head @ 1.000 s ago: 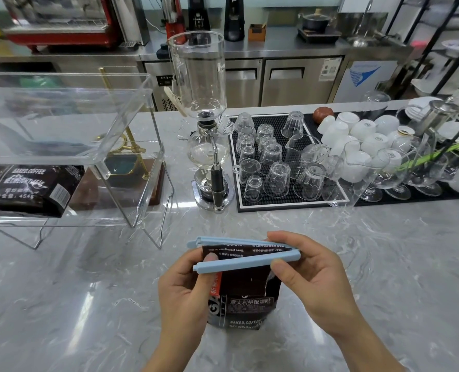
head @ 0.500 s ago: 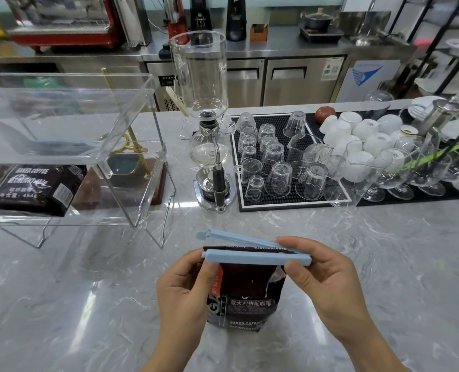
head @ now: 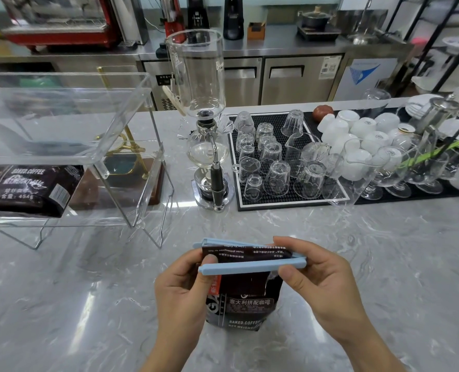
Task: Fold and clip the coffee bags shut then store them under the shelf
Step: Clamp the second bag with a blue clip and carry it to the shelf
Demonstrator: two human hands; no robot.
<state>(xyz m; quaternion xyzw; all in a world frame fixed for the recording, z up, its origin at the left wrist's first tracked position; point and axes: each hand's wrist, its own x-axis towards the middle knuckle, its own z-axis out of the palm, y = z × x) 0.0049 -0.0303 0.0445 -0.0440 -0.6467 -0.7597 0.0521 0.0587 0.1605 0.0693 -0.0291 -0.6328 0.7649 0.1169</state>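
We see a glossy grey marble-look surface (head: 357, 264) that mirrors the light. The coffee bag (head: 245, 299) looks like dark, slightly shiny foil or plastic film, and the clip (head: 249, 267) on it is matt pale-blue plastic. The shelf (head: 61, 124) is clear, smooth acrylic. Clear glasses (head: 276, 178) sit on a black, ribbed rubber mat (head: 287, 204). Behind them, the cabinets (head: 284, 76) are brushed steel.

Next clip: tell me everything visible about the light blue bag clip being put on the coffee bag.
The light blue bag clip is a long, slim two-bar clip that looks like matte plastic. It lies roughly level across the folded top of the dark coffee bag, one bar in front of the fold, one behind. The bars meet at the right end and gape at the left, so it is not yet snapped shut. The right hand pinches its right end; the left hand holds the bag's left edge.
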